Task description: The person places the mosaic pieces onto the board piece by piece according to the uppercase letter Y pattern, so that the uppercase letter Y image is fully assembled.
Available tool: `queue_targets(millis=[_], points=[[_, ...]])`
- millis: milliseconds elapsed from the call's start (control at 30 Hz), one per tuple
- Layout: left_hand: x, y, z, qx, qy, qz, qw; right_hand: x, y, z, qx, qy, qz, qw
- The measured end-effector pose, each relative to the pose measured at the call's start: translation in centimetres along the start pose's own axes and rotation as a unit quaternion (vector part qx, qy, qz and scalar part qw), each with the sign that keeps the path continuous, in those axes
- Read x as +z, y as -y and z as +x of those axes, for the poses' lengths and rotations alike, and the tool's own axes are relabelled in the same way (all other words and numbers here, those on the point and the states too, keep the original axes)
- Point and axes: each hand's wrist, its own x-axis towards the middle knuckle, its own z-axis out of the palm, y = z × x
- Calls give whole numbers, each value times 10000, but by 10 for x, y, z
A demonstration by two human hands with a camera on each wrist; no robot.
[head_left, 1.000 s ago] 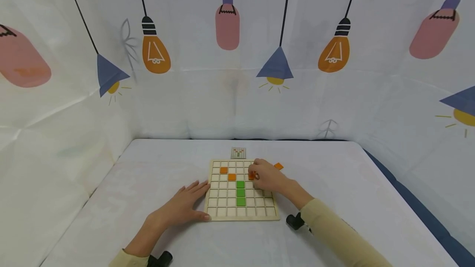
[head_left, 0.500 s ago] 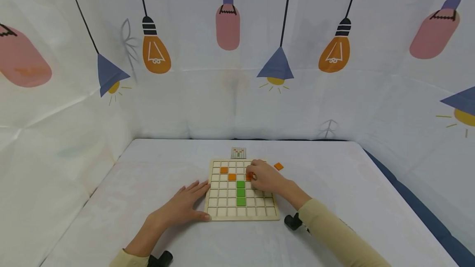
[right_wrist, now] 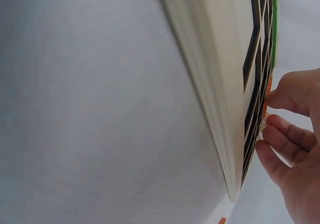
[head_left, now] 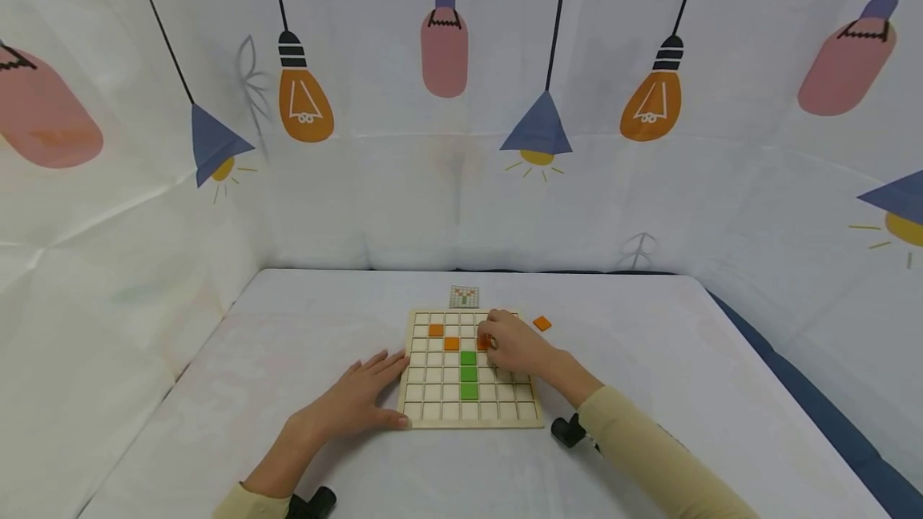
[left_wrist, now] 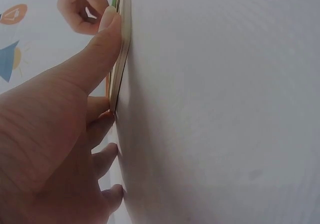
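Observation:
A wooden grid board (head_left: 476,425) with cream squares lies on the table. Three green tiles (head_left: 469,374) form a column in its middle, and two orange tiles (head_left: 452,343) sit up and to the left of them. My left hand (head_left: 360,399) rests beside the board, fingers spread, its thumb and fingertips touching the left edge. Over the upper right of the grid, my right hand (head_left: 519,343) pinches an orange tile (head_left: 482,343) at the board's surface. In the right wrist view the thumb touches that orange tile (right_wrist: 268,92), and the other fingertips reach the grid just beside it.
Behind the board lies a small pattern card (head_left: 465,297) with a tiny coloured grid. One loose orange tile (head_left: 542,323) is on the white table (head_left: 346,303), right of the board. A patterned cloth (head_left: 360,199) hangs behind the table.
My right hand has shifted slightly left with the orange tile, then stayed nearly still over the grid. My left hand has not moved.

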Motion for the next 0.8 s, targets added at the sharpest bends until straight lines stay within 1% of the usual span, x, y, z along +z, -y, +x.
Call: queue_targets(millis=[167, 267, 500, 800], points=[[0, -1, 0, 3, 6, -4, 10000, -1, 1, -1, 89, 56, 106, 9999], [0, -1, 0, 10, 1, 3, 10000, -1, 1, -1, 47, 30, 147, 9999], [1, 0, 0, 1, -1, -11, 10000, -3, 1, -2, 56, 129, 29, 9999], [1, 0, 0, 25, -31, 19, 10000, -6, -5, -4, 156, 140, 113, 9997]])
